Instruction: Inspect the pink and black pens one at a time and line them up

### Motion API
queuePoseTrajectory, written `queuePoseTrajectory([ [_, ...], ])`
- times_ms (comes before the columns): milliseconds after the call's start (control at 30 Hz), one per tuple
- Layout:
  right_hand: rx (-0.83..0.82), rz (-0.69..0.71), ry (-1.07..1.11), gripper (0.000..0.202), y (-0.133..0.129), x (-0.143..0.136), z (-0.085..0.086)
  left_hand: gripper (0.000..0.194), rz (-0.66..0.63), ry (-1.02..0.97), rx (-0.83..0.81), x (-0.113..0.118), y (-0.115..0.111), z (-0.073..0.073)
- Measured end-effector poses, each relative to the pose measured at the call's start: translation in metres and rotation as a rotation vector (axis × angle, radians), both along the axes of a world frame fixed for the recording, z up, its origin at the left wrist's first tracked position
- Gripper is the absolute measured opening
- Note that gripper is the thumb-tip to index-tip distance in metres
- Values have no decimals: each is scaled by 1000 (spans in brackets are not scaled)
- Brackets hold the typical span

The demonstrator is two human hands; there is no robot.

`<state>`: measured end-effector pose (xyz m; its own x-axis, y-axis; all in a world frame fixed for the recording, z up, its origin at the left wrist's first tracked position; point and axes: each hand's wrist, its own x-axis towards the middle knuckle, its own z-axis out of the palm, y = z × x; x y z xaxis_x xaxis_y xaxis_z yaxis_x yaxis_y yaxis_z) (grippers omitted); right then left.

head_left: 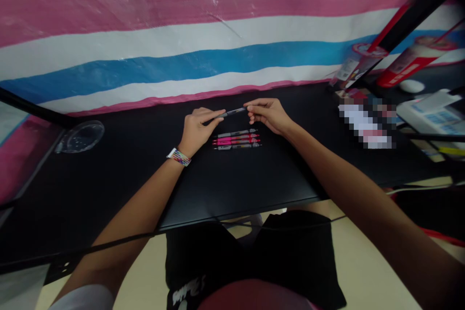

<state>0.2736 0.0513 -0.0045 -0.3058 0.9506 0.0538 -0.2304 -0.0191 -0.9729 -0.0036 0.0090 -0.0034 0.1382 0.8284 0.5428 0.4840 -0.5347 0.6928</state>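
A dark, partly clear pen point(235, 112) is held level between my two hands, just above the black table. My left hand point(201, 125) pinches its left end between thumb and fingers; a colourful band is on that wrist. At the other end, the fingertips of my right hand point(268, 112) are closed on the pen's tip. Several pens lie side by side just below: a grey one point(236, 133) at the back, pink-red ones point(232, 140) in the middle and another grey one point(234, 146) in front.
A clear round plastic lid point(83, 136) lies at the left of the black table point(232, 184). At the right stand two drink cups point(358, 65) with straws, near a white mouse point(411, 86) and small packets. A striped sheet point(203, 65) hangs behind. A thin cable crosses low in front.
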Motion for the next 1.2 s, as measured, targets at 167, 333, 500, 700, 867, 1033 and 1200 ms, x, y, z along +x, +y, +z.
queuePoseTrajectory([
  [167,-29,33,29,45,-2,-2,6,20,-10,18,91,1,-2,4],
  [333,7,-10,6,44,-4,-4,6,23,-34,48,104,1,-2,2],
  [500,46,-12,-7,44,-3,-4,3,28,-69,55,-54,-1,-2,0],
  [700,13,-5,7,49,0,-3,2,25,-49,-80,-144,-1,1,0],
  [867,12,25,54,49,3,-1,-1,42,-26,-139,-212,-1,4,0],
  [1033,13,63,95,42,4,-1,-3,31,-51,-214,-200,-2,6,-1],
  [1200,-41,70,108,45,5,-4,-2,32,-23,-232,-252,-4,9,-1],
])
